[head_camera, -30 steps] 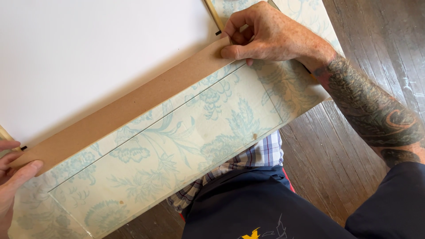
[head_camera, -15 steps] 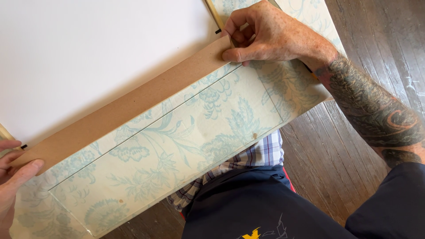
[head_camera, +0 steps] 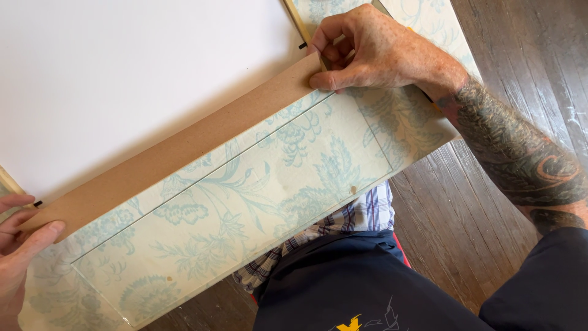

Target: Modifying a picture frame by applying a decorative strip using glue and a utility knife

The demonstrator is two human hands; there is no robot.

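1. Brown backing board (head_camera: 177, 153): a long strip showing, running diagonally along the lower edge of the white sheet (head_camera: 122, 79), tilted up off it.
2. Right hand (head_camera: 373, 52): at the board's upper end, fingers (head_camera: 334, 79) pinching its corner (thumb below).
3. Left hand (head_camera: 18, 251): at the board's lower end, fingers curled on the edge; partly out of view.
4. Glass pane (head_camera: 245, 214): just below the board, lying on the floral-patterned table (head_camera: 422, 30).
5. Wooden floor (head_camera: 520, 61): beyond the table, right of the board.
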